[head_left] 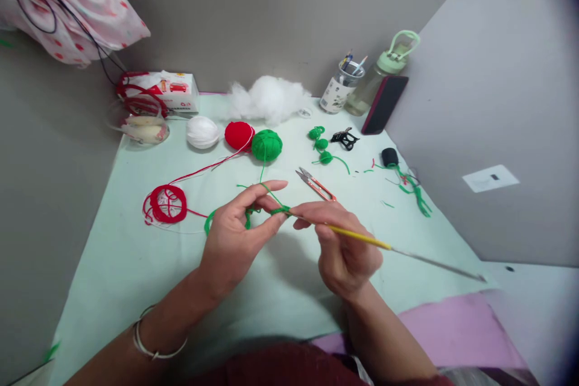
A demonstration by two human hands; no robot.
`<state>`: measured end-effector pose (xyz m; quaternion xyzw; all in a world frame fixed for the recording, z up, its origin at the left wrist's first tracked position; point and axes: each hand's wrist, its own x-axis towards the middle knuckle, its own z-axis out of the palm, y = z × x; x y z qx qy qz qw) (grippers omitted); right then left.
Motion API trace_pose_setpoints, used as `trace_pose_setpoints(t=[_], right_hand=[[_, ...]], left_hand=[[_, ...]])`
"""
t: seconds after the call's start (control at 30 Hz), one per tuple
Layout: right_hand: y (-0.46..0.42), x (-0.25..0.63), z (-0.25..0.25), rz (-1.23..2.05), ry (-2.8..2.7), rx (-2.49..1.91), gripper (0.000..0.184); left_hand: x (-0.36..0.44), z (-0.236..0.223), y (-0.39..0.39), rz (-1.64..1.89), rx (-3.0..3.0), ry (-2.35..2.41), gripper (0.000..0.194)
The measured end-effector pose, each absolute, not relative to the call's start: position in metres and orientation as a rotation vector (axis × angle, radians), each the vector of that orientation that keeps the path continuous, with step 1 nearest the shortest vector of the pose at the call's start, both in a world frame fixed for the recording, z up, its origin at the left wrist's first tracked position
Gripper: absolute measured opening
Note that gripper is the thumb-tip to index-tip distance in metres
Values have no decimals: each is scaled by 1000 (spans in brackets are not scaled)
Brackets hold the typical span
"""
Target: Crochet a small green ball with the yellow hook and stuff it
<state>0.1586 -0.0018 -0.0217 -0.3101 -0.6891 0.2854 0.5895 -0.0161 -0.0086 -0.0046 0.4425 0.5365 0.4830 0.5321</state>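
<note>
My left hand (239,232) pinches a small piece of green crochet work (280,210) between thumb and fingers. Green yarn runs over its raised index finger from the green yarn ball (266,145). A crochet hook (362,237) with a yellow grip is held in my right hand (346,247), closed round it like a pen. The hook's working tip meets the green piece, and its other end points to the lower right. More green strands hang behind my left fingers, partly hidden. Orange-handled thread snips (316,184) lie just beyond my right hand.
A red yarn coil (168,204) lies left, with red (239,135) and white yarn balls (202,132) behind. White stuffing (271,99), a pen holder (341,87), a bottle (371,87) and a phone (384,105) line the back. Small green pieces (322,144), a black claw clip (345,139) and scraps lie right.
</note>
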Motion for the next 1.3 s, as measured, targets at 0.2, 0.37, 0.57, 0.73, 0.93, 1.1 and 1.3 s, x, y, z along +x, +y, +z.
trace_pose_setpoints(t=[0.2,0.37,0.57,0.73,0.93,1.1,1.3], right_hand=[[13,158,-18,1111,-1221,-840,21],[19,155,-19,1233,-1171,-833,25],[19,155,-26,1258,-1231,-752,14],[17,158,-29,1266,-1298,-735,12],[15,157,-28,1203,-1304,-734,16],[16,157,-26,1261,-1225,-715,15],[14,157,-27,1236,-1310,-717,13]], left_hand=[[-19,-2,-5,1081,842,998,36],[-19,-4,-4,1068,753,896,38],[-18,-5,-2,1064,674,841,51],[-20,-7,-3,1035,686,803,53],[-20,-7,-2,1050,692,834,50],[-19,-5,-2,1034,673,849,50],[-19,-6,-3,1064,670,842,44]])
